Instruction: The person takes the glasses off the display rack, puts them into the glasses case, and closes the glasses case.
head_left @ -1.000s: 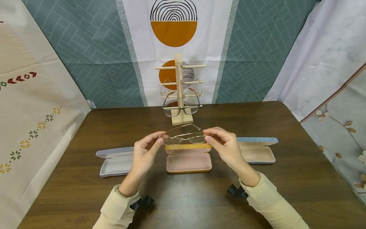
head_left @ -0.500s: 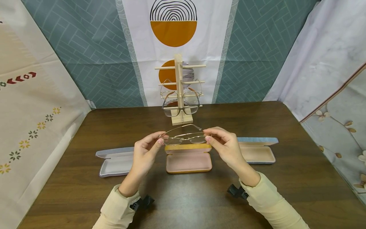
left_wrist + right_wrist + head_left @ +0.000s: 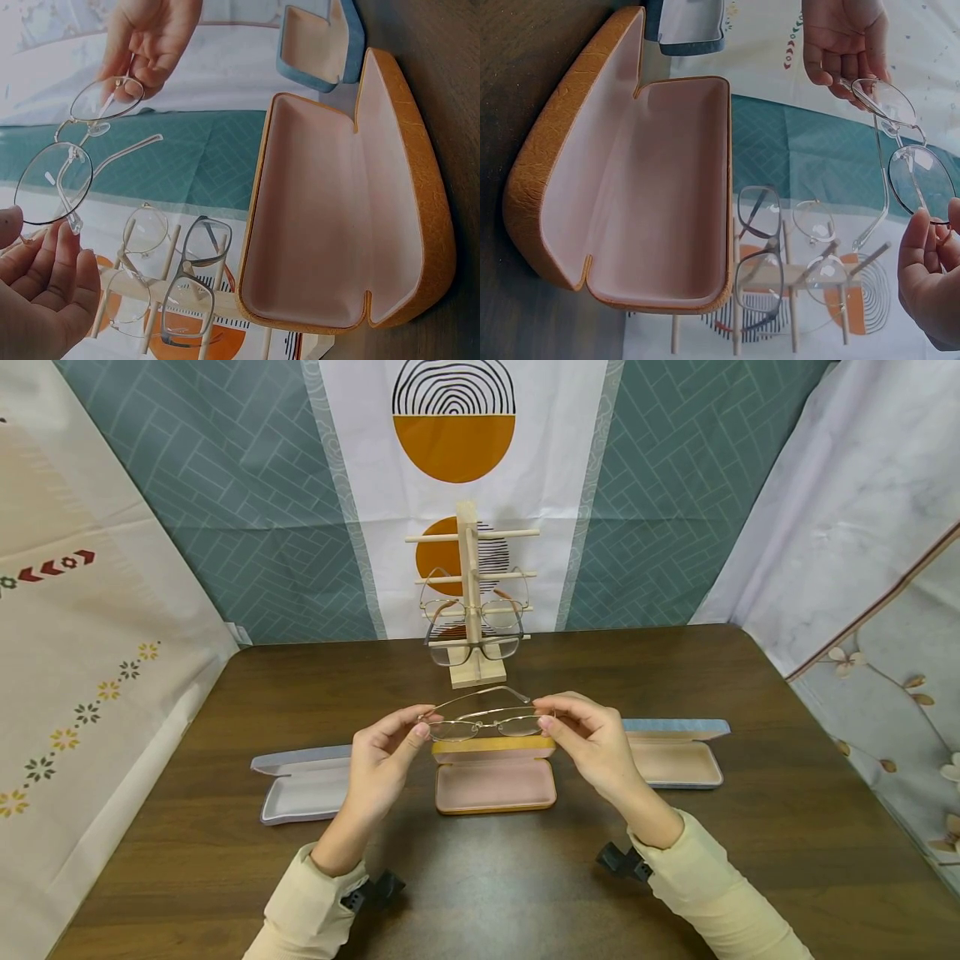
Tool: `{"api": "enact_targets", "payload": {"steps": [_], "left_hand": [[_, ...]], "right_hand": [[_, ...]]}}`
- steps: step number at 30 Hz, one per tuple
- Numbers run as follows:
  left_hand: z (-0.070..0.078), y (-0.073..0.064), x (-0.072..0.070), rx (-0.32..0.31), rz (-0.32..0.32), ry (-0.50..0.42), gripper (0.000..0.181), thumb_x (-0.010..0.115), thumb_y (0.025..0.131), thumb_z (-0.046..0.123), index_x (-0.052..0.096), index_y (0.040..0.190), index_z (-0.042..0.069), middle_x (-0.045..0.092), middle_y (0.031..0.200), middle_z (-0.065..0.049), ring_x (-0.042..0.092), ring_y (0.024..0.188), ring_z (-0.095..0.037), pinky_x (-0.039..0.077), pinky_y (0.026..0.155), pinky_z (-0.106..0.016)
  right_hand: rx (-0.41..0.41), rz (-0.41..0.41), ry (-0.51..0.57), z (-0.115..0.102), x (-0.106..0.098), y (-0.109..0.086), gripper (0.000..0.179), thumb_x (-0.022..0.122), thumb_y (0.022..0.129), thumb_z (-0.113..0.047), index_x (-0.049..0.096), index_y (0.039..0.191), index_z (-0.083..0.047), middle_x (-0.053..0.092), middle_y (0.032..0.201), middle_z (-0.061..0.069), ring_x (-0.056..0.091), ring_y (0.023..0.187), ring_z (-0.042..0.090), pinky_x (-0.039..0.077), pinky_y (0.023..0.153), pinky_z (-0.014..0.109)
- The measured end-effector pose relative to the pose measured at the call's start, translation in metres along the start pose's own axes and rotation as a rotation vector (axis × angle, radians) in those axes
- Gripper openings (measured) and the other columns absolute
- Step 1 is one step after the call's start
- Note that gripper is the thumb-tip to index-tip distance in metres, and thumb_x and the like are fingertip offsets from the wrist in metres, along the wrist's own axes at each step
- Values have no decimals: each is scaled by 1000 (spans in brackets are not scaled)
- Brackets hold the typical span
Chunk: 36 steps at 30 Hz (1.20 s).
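Observation:
A pair of thin gold-rimmed eyeglasses is held up between both hands, its temples folded toward each other behind the lenses. My left hand pinches one end of the frame between thumb and fingers. At the other end, my right hand pinches the hinge corner the same way. Right below and behind the eyeglasses stands an open yellow glasses case with pink lining, its lid raised. Both wrist views show this case close up, with nothing lying in it.
A wooden display stand at the back bears gold round eyeglasses and dark-framed eyeglasses. An open grey-lined case lies at the left, partly behind the left hand. An open blue case with beige lining is at the right.

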State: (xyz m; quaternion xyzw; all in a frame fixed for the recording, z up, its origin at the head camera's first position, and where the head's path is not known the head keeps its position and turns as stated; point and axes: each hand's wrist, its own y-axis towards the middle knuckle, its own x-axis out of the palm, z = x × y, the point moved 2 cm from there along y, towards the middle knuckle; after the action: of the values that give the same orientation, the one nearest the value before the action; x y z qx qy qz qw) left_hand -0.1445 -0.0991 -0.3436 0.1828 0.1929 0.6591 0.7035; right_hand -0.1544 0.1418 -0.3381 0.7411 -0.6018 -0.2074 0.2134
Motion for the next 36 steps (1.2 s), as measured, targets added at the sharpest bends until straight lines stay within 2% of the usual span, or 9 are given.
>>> {"api": "enact_targets", "payload": {"steps": [3, 7, 14, 18, 24, 29, 31, 36], "left_hand": [[0, 0, 0, -1, 0, -2, 20, 54, 86, -9, 56, 104, -19, 61, 91, -31, 64, 83, -15, 51, 71, -23], [0, 0, 0, -4, 3, -10, 20, 54, 86, -9, 57, 104, -18, 62, 91, -29, 64, 83, -16, 52, 71, -24], [0, -1, -1, -8, 15, -26, 20, 55, 85, -10, 59, 103, -15, 67, 90, -12, 65, 83, -19, 51, 72, -24], [0, -2, -1, -10, 17, -29, 20, 55, 85, -10, 59, 103, -15, 67, 90, -9, 65, 83, -20, 52, 72, -25], [0, -2, -1, -10, 14, -39, 19, 55, 85, -10, 58, 103, -16, 67, 90, -1, 65, 83, -17, 51, 72, -23], [0, -2, -1, -10, 17, -39, 19, 55, 85, -10, 58, 103, -16, 67, 90, -3, 65, 83, -17, 51, 72, -23], [0, -2, -1, -15, 21, -32, 19, 55, 85, -10, 59, 103, -16, 67, 90, -9, 65, 83, -18, 52, 73, -25], [1, -2, -1, -26, 23, -23, 19, 55, 85, -10, 59, 103, -15, 67, 90, -11, 65, 83, -20, 52, 72, -25]], "right_hand": [[2, 0, -2, 0, 0, 0, 16, 56, 84, 12, 59, 99, 17, 60, 88, 19, 59, 75, 15, 50, 66, 20], [3, 1, 2, 0, 0, 0, 16, 56, 84, 11, 60, 99, 16, 61, 88, 15, 59, 75, 15, 50, 67, 21], [29, -10, 15, 0, 0, 0, 15, 58, 85, 6, 62, 99, 11, 62, 89, 11, 59, 77, 13, 50, 69, 21], [44, -13, 9, 0, 0, 0, 15, 59, 85, 3, 63, 99, 9, 61, 90, 12, 59, 77, 13, 50, 69, 21], [45, -14, 6, -1, 0, 0, 21, 59, 86, 2, 59, 99, 17, 61, 90, 16, 59, 77, 13, 50, 69, 21], [41, -17, 16, 0, 1, 0, 20, 58, 86, 4, 58, 100, 18, 60, 91, 19, 59, 79, 12, 50, 70, 21], [30, -16, 26, 1, 1, 0, 17, 57, 85, 6, 60, 100, 15, 61, 91, 18, 60, 79, 12, 50, 70, 21], [8, -14, 40, 2, 1, -1, 16, 56, 84, 10, 59, 99, 17, 62, 90, 14, 60, 79, 13, 50, 70, 21]]}}
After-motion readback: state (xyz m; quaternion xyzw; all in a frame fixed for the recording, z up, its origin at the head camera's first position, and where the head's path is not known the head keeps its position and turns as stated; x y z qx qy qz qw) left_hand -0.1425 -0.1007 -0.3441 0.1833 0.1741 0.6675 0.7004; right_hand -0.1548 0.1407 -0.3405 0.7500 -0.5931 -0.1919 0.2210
